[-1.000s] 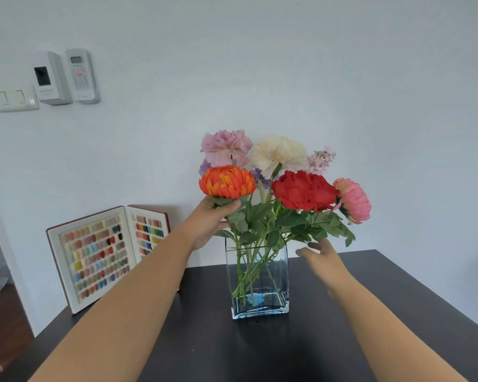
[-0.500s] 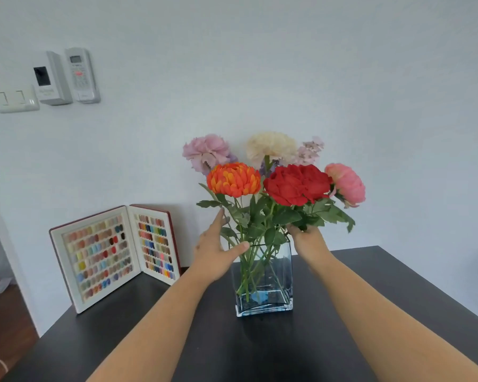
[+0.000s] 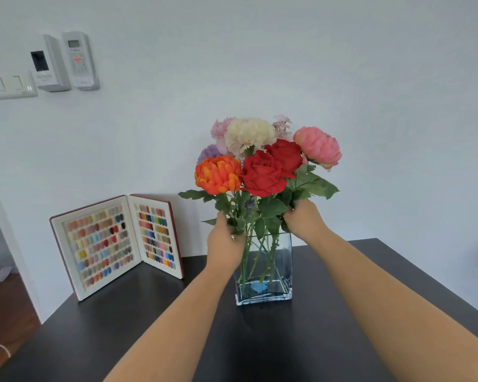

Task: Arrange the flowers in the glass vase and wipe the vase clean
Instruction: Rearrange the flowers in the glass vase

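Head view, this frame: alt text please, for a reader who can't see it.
Two hands, left hand and right hand, reach into the stems of mixed flowers standing in a square glass vase on a dark table. An open swatch book stands to the left by the wall.

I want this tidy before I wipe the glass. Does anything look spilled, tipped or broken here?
Nothing stands out. The glass vase stands upright on the dark table, stems inside, no puddle showing. The left hand and right hand are in the foliage at the rim.
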